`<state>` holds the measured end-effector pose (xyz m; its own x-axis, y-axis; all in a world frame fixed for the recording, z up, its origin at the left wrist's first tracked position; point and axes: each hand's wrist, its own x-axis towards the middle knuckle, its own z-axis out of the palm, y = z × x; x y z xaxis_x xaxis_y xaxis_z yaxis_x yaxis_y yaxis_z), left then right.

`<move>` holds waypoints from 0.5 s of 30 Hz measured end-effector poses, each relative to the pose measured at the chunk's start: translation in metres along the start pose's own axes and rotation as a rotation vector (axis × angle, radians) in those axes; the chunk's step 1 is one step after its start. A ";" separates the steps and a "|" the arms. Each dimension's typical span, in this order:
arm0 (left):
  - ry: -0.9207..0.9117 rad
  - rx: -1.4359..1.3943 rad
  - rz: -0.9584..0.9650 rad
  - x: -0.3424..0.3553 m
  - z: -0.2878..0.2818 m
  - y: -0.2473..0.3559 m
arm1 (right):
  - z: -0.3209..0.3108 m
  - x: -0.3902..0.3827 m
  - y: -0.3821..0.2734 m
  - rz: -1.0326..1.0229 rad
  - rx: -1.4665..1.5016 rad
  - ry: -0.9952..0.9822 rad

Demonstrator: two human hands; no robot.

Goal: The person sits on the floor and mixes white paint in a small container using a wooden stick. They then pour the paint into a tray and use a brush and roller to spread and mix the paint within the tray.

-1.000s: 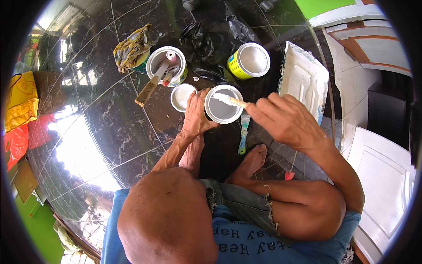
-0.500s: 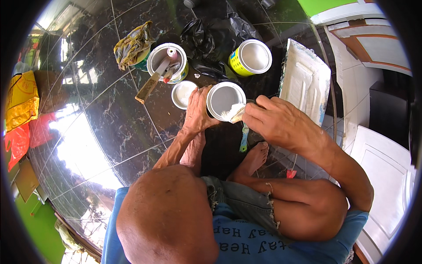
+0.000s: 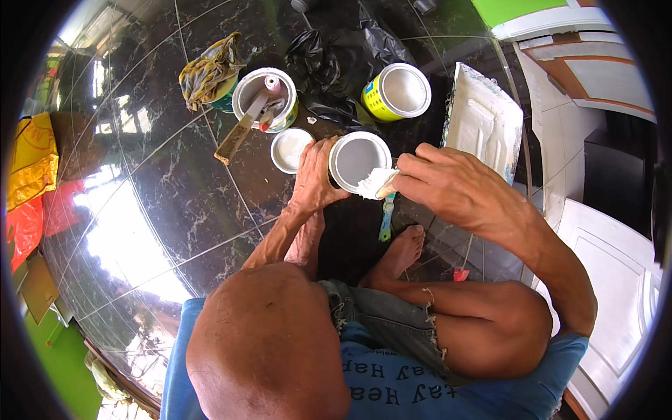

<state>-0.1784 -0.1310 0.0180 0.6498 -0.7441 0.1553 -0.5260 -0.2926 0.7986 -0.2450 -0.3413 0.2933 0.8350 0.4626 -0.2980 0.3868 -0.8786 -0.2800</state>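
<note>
My left hand (image 3: 315, 178) is wrapped round the left side of an open white paint can (image 3: 360, 137), steadying it upright on the floor. Grey-white paint (image 3: 355, 162) shows inside. At the can's near right rim, my right hand (image 3: 437, 183) is closed on a paintbrush (image 3: 377, 184) whose head is thickly coated in white; its handle is hidden in my fingers. Just below the can lies a tool with a green-blue handle (image 3: 386, 222), its other end hidden. A small white lid or dish (image 3: 288, 151) sits beside my left hand.
Farther off stand a can (image 3: 283, 75) holding a wooden-handled scraper (image 3: 241, 133), a cloth-topped can (image 3: 212, 70), and a yellow-labelled can (image 3: 381, 102). Black plastic bags (image 3: 315, 59) lie between them. A white-stained paint tray (image 3: 483, 126) is at the right, near cabinet doors.
The white-coated brush head has turned and shifted slightly toward me at the can's rim, with my right hand tilting along. My left hand keeps its hold on the can.
</note>
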 end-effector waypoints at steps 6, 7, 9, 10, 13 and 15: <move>-0.019 -0.007 -0.012 0.000 -0.002 0.001 | -0.008 -0.005 0.001 0.023 0.047 0.048; -0.024 -0.006 -0.014 0.000 -0.002 0.001 | -0.008 -0.007 0.002 0.030 0.072 0.063; -0.011 -0.012 -0.007 0.000 -0.001 0.000 | -0.011 -0.011 0.004 0.047 0.120 0.091; -0.005 -0.014 -0.004 -0.001 0.000 -0.001 | -0.014 -0.013 0.004 0.060 0.140 0.110; -0.033 -0.012 -0.020 0.000 -0.001 0.000 | -0.018 -0.019 0.006 0.111 0.187 0.167; -0.003 0.002 0.010 -0.001 -0.002 -0.002 | -0.014 -0.021 0.008 0.155 0.204 0.208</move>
<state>-0.1771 -0.1286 0.0171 0.6433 -0.7484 0.1615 -0.5332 -0.2866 0.7960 -0.2540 -0.3600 0.3104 0.9478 0.2729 -0.1649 0.1802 -0.8850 -0.4292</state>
